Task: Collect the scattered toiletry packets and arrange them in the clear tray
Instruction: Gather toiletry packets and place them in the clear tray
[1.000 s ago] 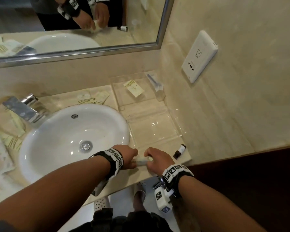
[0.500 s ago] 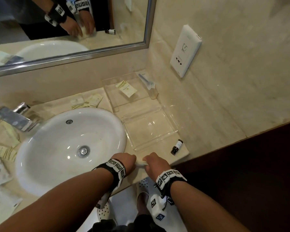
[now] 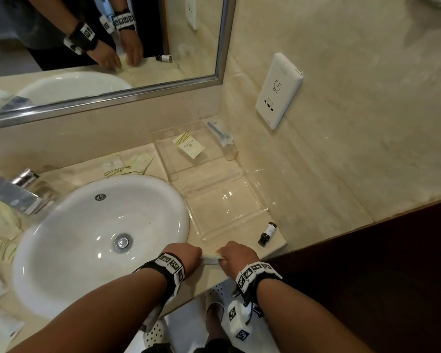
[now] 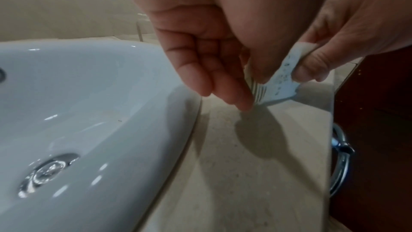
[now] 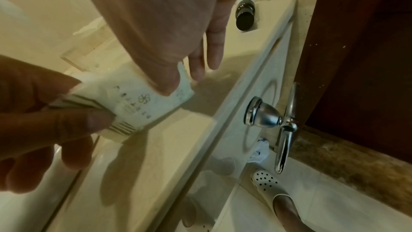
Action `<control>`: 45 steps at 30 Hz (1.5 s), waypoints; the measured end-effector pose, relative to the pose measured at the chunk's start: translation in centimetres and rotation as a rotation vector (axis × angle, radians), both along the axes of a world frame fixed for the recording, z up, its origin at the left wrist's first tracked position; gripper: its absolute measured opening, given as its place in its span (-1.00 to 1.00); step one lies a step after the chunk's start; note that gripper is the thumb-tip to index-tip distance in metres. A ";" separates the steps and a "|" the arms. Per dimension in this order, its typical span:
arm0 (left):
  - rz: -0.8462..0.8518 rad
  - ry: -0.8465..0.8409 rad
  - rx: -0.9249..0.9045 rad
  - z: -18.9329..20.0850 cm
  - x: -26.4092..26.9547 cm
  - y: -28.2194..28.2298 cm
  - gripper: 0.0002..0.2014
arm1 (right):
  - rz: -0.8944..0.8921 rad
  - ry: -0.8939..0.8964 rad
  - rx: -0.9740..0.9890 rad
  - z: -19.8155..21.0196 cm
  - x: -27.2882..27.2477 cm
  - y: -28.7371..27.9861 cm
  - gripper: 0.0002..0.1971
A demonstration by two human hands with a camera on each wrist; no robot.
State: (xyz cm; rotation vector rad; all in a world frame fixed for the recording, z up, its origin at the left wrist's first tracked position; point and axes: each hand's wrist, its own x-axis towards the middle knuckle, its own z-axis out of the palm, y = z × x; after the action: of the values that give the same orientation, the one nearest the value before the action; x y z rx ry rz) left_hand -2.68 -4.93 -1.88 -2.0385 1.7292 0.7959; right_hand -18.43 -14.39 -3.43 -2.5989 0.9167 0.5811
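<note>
L hand [image 3: 186, 253]: thumb + fingers pinch the striped end of the packet stack [image 5: 142, 101]; other fingers loosely curled, per L wrist view
R hand [image 3: 236, 254]: thumb + fingers pinch the opposite end of the same stack; two fingers hang past it, straight
Packet stack: pale sachets w/ printed text + striped edge, held between both hands, lower edge just above the counter [image 3: 214, 273] at its front edge; count can't be told
Clear tray, near section [image 3: 261, 208]: just beyond the hands, slightly R of the gap between them; lies flat on counter
Clear tray, far section [image 3: 163, 149]: farther out from the hands, near the wall; holds one single packet [image 3: 189, 146] lying flat
Wrapped item [image 3: 220, 133]: on far section's R rim, near the wall corner; type unclear
Small bottle [image 3: 267, 233]: dark, white label, lying on its side on counter, just R of + beyond R hand, beside near section's corner
Loose packets [image 3: 126, 164]: on counter well beyond L hand, behind the sink [image 3: 99, 240]
More packets [image 3: 0, 248]: far L of L hand, past the sink; blurred
Sink: white basin, directly L of L hand
Tap [image 3: 15, 192]: chrome, far L + beyond L hand
Wall socket [image 3: 278, 90]: white, on wall well beyond R hand
</note>
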 end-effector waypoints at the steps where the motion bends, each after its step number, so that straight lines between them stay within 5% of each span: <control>1: 0.011 0.008 0.003 -0.1 0.2 -0.1 -0.65 | -0.021 -0.018 0.000 0.2 0.1 -0.1 -0.78; 10: 0.222 0.252 -0.014 1.6 3.0 -0.9 -0.72 | -0.353 -0.307 0.333 3.8 -0.2 -2.7 -0.81; 18: 0.319 0.328 -0.059 4.3 5.0 -2.7 -0.75 | -0.434 -0.539 0.421 5.7 2.8 -5.1 -0.79; 26: 0.544 0.500 -0.110 4.5 6.2 -4.1 -0.73 | -0.432 -0.415 0.439 5.7 4.4 -7.9 -0.73; 34: 0.634 0.303 -0.265 3.0 8.0 -6.6 -0.76 | -0.654 -0.343 0.476 3.8 7.3 -11.4 -0.81; 37: 0.527 0.165 -0.256 2.6 8.2 -7.1 -0.73 | -0.682 -0.296 0.514 3.2 8.4 -12.3 -0.90; 40: 0.327 0.096 -0.270 2.3 7.6 -7.0 -0.66 | -0.702 -0.237 0.531 2.1 9.7 -12.7 -0.76; 45: 0.092 0.050 -0.216 2.0 6.9 -7.2 -0.55 | -0.632 -0.136 0.524 -0.4 10.9 -13.1 -0.91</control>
State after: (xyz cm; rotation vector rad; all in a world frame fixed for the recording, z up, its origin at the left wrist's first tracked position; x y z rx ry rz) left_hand 4.22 -12.11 0.07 -2.2711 1.8297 0.7200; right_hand -7.49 -27.52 -3.86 -1.7366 1.2559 0.3890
